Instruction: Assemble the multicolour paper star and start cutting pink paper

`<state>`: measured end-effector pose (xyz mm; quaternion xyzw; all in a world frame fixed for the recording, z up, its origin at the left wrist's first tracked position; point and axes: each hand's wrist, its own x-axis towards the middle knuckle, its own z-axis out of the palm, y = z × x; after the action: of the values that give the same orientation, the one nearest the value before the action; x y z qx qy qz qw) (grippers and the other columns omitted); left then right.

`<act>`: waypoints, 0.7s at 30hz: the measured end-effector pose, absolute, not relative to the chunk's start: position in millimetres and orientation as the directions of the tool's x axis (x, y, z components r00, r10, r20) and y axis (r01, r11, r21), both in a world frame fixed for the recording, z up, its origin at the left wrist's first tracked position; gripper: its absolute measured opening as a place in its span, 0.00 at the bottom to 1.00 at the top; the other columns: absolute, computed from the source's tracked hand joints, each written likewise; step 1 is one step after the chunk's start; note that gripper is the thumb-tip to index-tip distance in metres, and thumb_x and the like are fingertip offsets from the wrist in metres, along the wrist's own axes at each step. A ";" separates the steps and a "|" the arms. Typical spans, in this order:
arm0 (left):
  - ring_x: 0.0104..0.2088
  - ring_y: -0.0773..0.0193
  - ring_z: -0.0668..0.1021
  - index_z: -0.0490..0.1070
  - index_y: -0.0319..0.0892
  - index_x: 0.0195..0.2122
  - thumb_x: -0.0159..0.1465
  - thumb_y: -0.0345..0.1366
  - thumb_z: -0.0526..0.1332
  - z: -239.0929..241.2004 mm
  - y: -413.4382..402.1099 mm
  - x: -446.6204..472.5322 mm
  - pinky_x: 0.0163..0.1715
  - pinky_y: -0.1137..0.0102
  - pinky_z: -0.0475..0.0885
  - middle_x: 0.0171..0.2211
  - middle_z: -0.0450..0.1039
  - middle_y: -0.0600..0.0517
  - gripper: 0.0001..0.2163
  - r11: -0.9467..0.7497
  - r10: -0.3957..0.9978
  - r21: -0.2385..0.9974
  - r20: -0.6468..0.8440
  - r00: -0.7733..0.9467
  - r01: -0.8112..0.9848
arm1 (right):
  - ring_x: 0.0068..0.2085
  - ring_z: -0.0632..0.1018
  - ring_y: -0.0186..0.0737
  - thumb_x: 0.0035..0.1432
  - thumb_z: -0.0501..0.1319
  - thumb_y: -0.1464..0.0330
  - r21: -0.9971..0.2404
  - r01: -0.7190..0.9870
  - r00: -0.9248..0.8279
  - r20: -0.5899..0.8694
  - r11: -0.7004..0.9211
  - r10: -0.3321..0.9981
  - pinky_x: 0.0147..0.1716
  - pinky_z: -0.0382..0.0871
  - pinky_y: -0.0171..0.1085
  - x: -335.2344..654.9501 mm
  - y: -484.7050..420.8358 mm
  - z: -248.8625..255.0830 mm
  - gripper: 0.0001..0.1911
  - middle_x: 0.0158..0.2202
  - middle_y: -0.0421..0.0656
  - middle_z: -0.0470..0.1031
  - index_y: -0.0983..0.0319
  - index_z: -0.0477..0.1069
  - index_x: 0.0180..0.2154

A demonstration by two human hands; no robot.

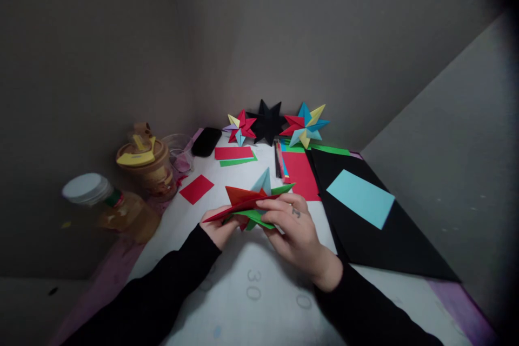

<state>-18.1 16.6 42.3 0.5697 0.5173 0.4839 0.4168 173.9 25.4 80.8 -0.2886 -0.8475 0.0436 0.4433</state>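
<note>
Both my hands hold a partly assembled paper star made of red, green and light blue folded pieces, just above the white table. My left hand grips its red point from the left and underneath. My right hand pinches the star from the right, fingers closed over the red and green pieces. Both arms wear black sleeves.
Three finished paper stars lean on the back wall. Red and green paper pieces, a red sheet, a small red piece and a light blue sheet on black paper lie around. Jars and a bottle stand left.
</note>
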 end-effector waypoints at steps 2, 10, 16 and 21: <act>0.32 0.58 0.81 0.79 0.39 0.34 0.55 0.34 0.62 41.2 16.3 -16.5 0.36 0.67 0.76 0.30 0.81 0.50 0.09 -0.117 0.992 0.977 0.122 -0.018 0.180 | 0.42 0.73 0.44 0.53 0.58 0.79 -0.365 0.439 -0.426 0.720 0.821 0.547 0.43 0.66 0.48 173.8 27.2 79.5 0.15 0.43 0.43 0.78 0.57 0.69 0.40; 0.42 0.53 0.80 0.78 0.40 0.40 0.56 0.38 0.64 38.5 16.7 -17.1 0.47 0.61 0.73 0.40 0.81 0.48 0.13 -0.141 0.989 0.982 0.136 0.051 0.123 | 0.44 0.73 0.44 0.56 0.59 0.77 -0.416 0.415 -0.399 0.716 0.809 0.573 0.44 0.69 0.48 172.8 28.7 77.0 0.24 0.43 0.45 0.76 0.55 0.64 0.53; 0.45 0.51 0.79 0.78 0.39 0.41 0.55 0.41 0.65 42.8 13.1 -14.9 0.51 0.58 0.70 0.41 0.80 0.46 0.15 -0.055 0.997 0.995 0.050 0.065 0.080 | 0.47 0.74 0.43 0.59 0.57 0.74 -0.630 0.409 -0.289 0.596 0.660 0.749 0.45 0.71 0.44 172.6 28.2 68.9 0.31 0.44 0.46 0.73 0.55 0.52 0.62; 0.44 0.52 0.79 0.78 0.39 0.41 0.56 0.40 0.64 37.6 14.0 -16.2 0.49 0.59 0.72 0.41 0.80 0.47 0.14 -0.040 0.998 0.995 0.034 0.061 0.097 | 0.42 0.75 0.41 0.58 0.59 0.73 -0.656 0.402 -0.273 0.580 0.639 0.767 0.41 0.73 0.42 171.9 29.3 72.4 0.20 0.41 0.46 0.73 0.57 0.66 0.52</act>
<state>-16.2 14.0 37.6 0.5475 0.4997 0.4691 0.4802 171.9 29.3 72.4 -0.3779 -0.7738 0.1943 0.4698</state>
